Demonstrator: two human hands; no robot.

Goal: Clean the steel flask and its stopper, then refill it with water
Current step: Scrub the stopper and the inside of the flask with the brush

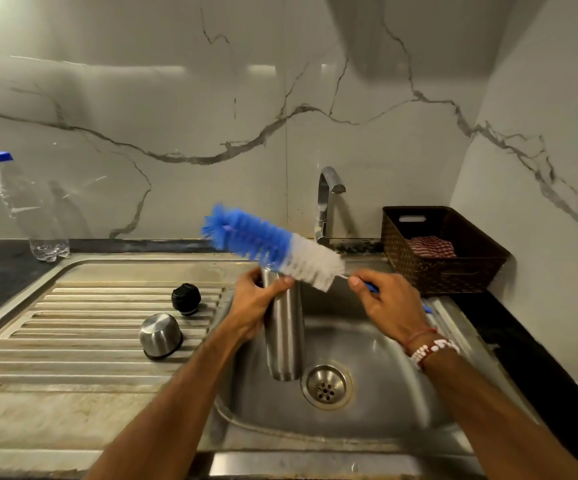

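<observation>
While our left hand (258, 303) grips the steel flask (285, 337) around its neck, the body of the flask hangs upright over the sink (377, 420), just beside the drain (327, 386). We judge that it is held there so that any water which spills or is poured out goes straight into the basin. Our right hand (389, 306) pinches the thin blue handle of the bottle brush (273, 245) close to the bristles, which should give good control of the tip. The brush is not inside the flask: it lies tilted across, above the mouth, with the white bristles near our left hand and the blue end pointing up to the left. To enter the narrow mouth, we think the brush must first be turned so that the blue end points down.

The black stopper (186, 298) and a steel cup (160, 336) stand apart on the draining board (72, 327), to the left of the basin. The cup is upside down, probably so that it can drain. Both are near enough to be reached for washing. No water can be seen coming from the tap (327, 202). A plastic bottle (31, 209) stands at the far left on the counter, and a brown basket (443, 271) with a striped cloth (431, 247) is to the right of the tap.
</observation>
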